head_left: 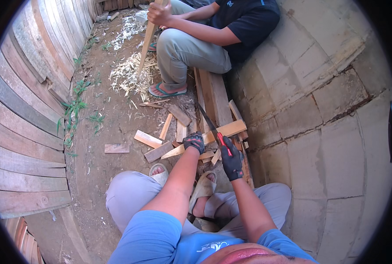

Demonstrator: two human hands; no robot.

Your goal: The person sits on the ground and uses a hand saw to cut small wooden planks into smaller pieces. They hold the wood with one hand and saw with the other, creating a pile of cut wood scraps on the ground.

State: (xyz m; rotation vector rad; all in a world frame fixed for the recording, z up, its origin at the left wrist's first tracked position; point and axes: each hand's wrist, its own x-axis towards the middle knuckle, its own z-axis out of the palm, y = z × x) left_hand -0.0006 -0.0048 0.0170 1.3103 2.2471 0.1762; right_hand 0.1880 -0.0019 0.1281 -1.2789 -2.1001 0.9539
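Note:
My left hand [194, 142], in a dark work glove, is closed over a pale strip of wood [232, 128] that lies at a slant, its pointed end toward the lower left. In a matching glove, my right hand [232, 162] grips the red handle of a hand saw [208, 117]. The saw's dark blade points away from me and crosses the strip to the right of my left hand. Whether its teeth have cut into the wood is too small to tell. Short wood offcuts [159, 151] lie around and under the strip.
Ahead, a person in a dark shirt [253, 22] sits on long planks [220, 99], holding an upright wooden stake [148, 42]. Pale shavings [134, 72] cover the ground there. A block wall [301, 154] stands close on the right, a board fence [24, 149] on the left.

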